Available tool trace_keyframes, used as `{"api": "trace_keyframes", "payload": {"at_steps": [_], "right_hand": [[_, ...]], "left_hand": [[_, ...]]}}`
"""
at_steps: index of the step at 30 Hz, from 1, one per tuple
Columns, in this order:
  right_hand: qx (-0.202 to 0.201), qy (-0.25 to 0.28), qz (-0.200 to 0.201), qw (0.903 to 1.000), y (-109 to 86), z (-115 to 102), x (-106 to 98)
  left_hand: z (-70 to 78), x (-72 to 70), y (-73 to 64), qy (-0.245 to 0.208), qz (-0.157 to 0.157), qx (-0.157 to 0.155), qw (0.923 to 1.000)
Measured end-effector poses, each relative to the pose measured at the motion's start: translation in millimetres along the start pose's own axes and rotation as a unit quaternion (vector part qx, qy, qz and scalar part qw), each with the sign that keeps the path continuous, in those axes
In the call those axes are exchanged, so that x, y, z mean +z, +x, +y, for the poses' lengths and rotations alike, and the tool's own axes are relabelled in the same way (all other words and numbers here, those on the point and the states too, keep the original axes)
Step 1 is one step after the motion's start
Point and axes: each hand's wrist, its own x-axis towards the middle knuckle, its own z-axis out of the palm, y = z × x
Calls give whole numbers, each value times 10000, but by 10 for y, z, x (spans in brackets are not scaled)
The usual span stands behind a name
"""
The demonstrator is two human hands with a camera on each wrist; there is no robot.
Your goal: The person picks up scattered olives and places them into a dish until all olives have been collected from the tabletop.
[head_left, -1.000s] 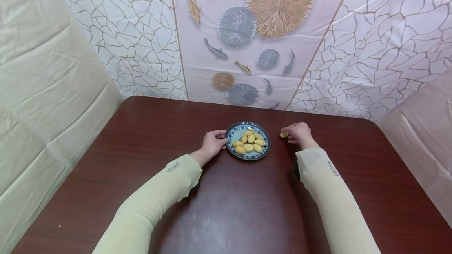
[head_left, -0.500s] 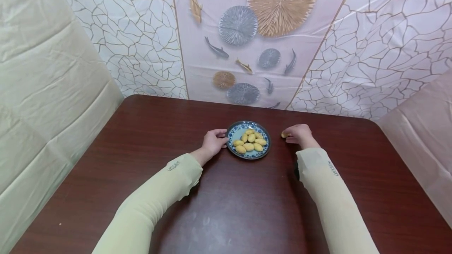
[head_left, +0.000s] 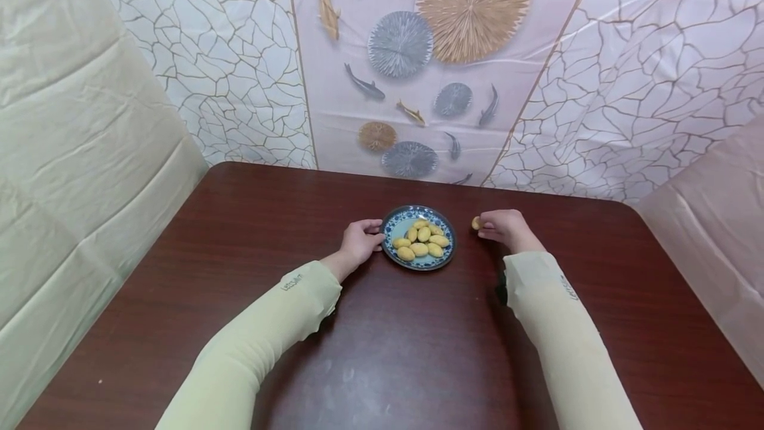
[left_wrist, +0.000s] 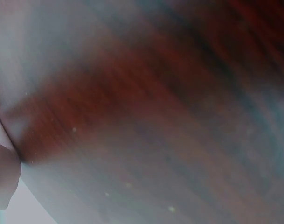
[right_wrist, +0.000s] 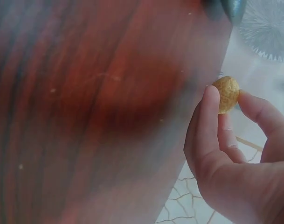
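A round plate [head_left: 389,256] with a blue floral rim stands on the table. Several small yellow oval pieces [head_left: 419,249] lie on it, their kind not clear. My left hand [head_left: 358,244] is at the plate's left edge, its fingertips touching or very close to the rim; only a bit of that hand [left_wrist: 4,175] shows in the left wrist view. Right of the plate, my right hand [head_left: 506,225] pinches another yellow oval piece [right_wrist: 227,94] between thumb and fingers. In the right wrist view its skin looks rough and golden; the fingers partly cover it.
The dark red-brown wooden table [head_left: 406,350] extends around the plate. Behind it hangs a patterned cloth [head_left: 400,45] with fish and round leaf shapes. Pale cloths [head_left: 89,118] enclose the sides.
My right hand has turned slightly and shifted a little left with the yellow oval piece in its fingertips. The left hand and plate have hardly moved.
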Motion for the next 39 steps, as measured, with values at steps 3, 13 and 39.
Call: {"api": "trace_keyframes", "payload": {"at_steps": [3,13,39], "right_hand": [[-86,170,-108,9998,5,-41,29],[-284,445,-411,9978,-50,-152,153],[-786,-414,-1025,9908,-95,-228,763]], "left_hand": [[-10,-11,-2,-9,1,1,10000],[-15,-32,-35,-8,12,-8,10000],[11,-1,-21,-53,-4,20,10000]]}}
